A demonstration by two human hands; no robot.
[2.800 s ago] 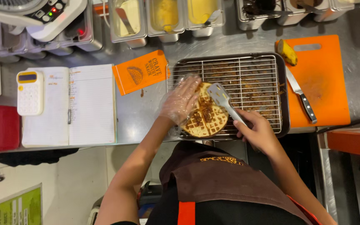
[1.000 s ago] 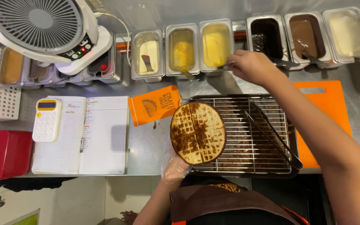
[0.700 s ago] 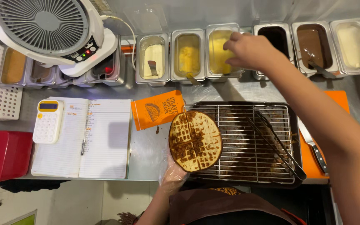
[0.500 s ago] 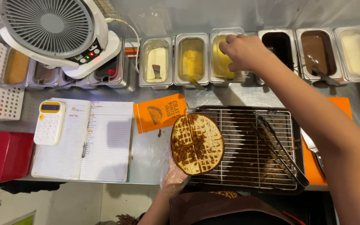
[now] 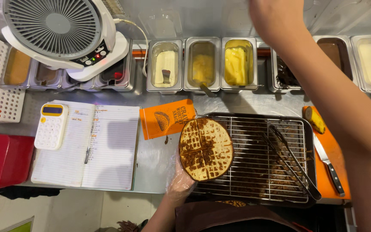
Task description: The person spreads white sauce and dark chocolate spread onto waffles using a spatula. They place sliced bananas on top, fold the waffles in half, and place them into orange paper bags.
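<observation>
At the bottom centre of the frame, the left hand, in a thin clear plastic glove, is under a round browned waffle and holds it up from below; the fingers are mostly hidden by the waffle. The waffle is over the left edge of a wire cooling rack that sits in a dark tray. A pair of metal tongs lies on the right part of the rack. To the right, a knife lies on an orange cutting board. Left of the rack, an orange paper sleeve, an open notebook and a white and yellow calculator lie on the steel bench. Further back stands a row of metal containers with fillings, and a white fan at upper left. The right hand reaches to the top edge, above the containers; I cannot tell if it is open or closed.
</observation>
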